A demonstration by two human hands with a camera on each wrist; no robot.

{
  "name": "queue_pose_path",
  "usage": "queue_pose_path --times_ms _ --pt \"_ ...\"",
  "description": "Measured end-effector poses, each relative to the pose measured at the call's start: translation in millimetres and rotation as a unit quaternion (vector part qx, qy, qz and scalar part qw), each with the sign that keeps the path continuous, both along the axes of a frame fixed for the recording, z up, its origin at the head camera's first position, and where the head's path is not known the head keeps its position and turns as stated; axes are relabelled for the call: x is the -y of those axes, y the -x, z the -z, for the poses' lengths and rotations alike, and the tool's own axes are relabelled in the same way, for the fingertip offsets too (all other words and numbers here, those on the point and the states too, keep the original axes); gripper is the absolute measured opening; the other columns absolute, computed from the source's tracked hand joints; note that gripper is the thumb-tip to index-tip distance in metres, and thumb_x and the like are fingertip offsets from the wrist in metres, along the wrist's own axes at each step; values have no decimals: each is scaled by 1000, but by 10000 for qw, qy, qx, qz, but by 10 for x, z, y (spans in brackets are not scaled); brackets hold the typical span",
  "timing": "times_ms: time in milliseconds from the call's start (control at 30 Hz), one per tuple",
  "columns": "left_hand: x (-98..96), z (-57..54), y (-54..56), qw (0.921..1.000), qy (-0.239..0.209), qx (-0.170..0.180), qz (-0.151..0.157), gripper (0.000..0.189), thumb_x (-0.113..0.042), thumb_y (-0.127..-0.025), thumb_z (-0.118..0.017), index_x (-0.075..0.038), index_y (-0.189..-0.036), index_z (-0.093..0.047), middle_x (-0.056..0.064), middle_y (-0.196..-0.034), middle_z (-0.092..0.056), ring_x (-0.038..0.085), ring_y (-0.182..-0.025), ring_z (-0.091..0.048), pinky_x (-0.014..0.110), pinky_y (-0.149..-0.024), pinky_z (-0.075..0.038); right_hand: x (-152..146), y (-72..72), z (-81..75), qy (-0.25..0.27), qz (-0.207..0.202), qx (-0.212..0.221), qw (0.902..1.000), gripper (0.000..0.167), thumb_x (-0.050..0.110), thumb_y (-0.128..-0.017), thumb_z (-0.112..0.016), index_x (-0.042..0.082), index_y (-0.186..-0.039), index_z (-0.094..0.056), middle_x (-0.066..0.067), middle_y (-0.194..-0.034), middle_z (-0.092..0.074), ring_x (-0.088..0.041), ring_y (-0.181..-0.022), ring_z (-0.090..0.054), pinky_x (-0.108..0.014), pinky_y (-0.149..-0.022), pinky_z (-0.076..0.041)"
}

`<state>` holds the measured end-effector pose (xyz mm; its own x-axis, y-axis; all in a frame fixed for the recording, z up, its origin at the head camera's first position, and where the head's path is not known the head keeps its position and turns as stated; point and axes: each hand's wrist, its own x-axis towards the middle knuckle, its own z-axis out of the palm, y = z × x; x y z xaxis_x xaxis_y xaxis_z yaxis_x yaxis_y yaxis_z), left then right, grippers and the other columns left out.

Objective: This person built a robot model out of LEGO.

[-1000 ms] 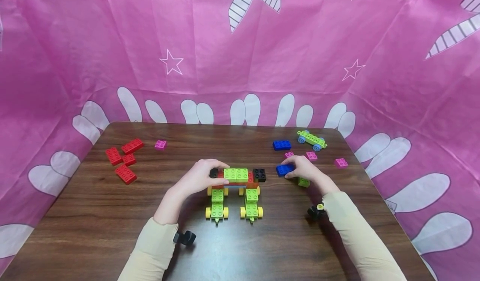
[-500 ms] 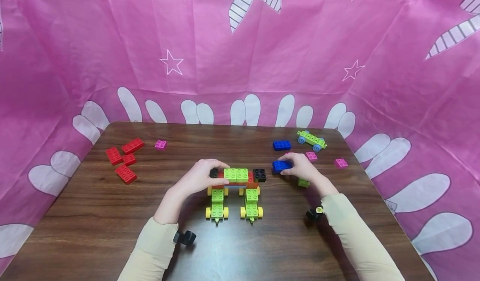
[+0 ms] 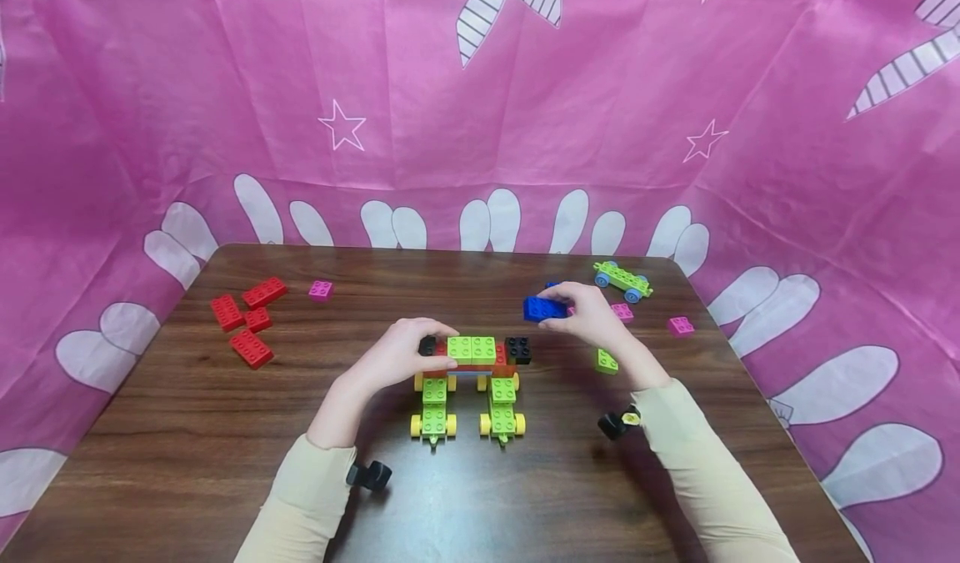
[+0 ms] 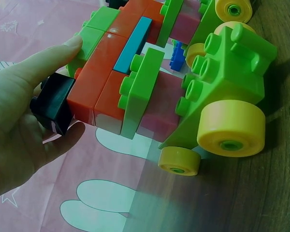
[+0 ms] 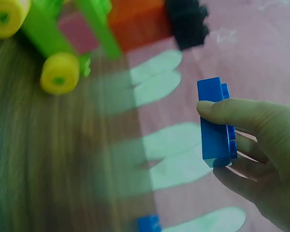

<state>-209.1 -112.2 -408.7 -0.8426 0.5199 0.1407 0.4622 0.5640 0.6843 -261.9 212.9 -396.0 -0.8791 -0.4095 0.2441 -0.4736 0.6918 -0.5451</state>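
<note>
My left hand (image 3: 390, 356) grips the left end of a brick-built model (image 3: 471, 350), thumb and fingers on opposite sides. Two lime wheeled bases with yellow wheels (image 4: 231, 128) carry its raised bridge of red, lime and blue bricks. A black brick (image 4: 53, 102) at one end sits between thumb and fingers in the left wrist view; another black brick (image 3: 517, 349) ends the right side. Raised off the table, a blue eight-stud brick (image 3: 542, 309) is pinched by my right hand (image 3: 597, 321), apart from the model. The right wrist view shows thumb and fingertips across the brick's sides.
Several red bricks (image 3: 251, 349) and a pink brick (image 3: 321, 290) lie at the left. To the right are a lime wheeled base with blue wheels (image 3: 623, 282), pink bricks (image 3: 681, 325), a lime brick (image 3: 607, 362) and a second blue brick (image 5: 149, 224), partly hidden in the head view.
My right hand has lifted the blue brick off the table and moved it left and away from me, towards the model. The left hand stays in place on the model.
</note>
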Motion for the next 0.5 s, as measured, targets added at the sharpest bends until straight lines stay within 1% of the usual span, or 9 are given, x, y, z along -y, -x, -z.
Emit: queue_pose_path --times_ms 133,200,267,367,500 --pt "1 -4 0 10000 10 -18 -3 43 -26 -84 -77 -8 -122 -68 6 -121 -69 24 -116 -61 45 -102 -48 141 -53 -118 188 -110 -114 9997 38 13 -77 -83 5 -112 -70 -14 -109 -71 -29 -99 -64 -43 -82 -55" --pt "1 -6 -2 10000 -3 -1 -3 44 -27 -84 -77 -8 -122 -67 6 -121 -69 24 -116 -61 45 -102 -48 215 -85 -177 233 -186 -149 9994 38 15 -77 -83 6 -112 -71 -13 -109 -71 -28 -99 -64 -41 -81 -54" --pt "0 -9 -5 10000 -12 20 -2 44 -27 -85 -77 -8 -123 -67 6 -121 -68 24 -116 -61 45 -102 -48 293 -118 -229 309 -269 -121 9991 38 17 -78 -83 6 -112 -71 -12 -109 -71 -27 -99 -64 -40 -82 -55" --pt "0 -15 -8 10000 -32 79 3 45 -28 -85 -77 -7 -124 -67 6 -121 -68 23 -115 -61 45 -102 -48 408 -166 -288 383 -434 -64 9983 39 19 -78 -83 7 -113 -71 -11 -109 -71 -25 -99 -65 -42 -85 -56" --pt "3 -26 -16 9998 -53 176 -17 47 -28 -84 -78 -8 -125 -66 6 -122 -68 22 -113 -60 44 -100 -50 548 -218 -329 351 -633 3 9974 39 22 -79 -82 9 -114 -71 -8 -109 -72 -23 -99 -65 -42 -87 -56"
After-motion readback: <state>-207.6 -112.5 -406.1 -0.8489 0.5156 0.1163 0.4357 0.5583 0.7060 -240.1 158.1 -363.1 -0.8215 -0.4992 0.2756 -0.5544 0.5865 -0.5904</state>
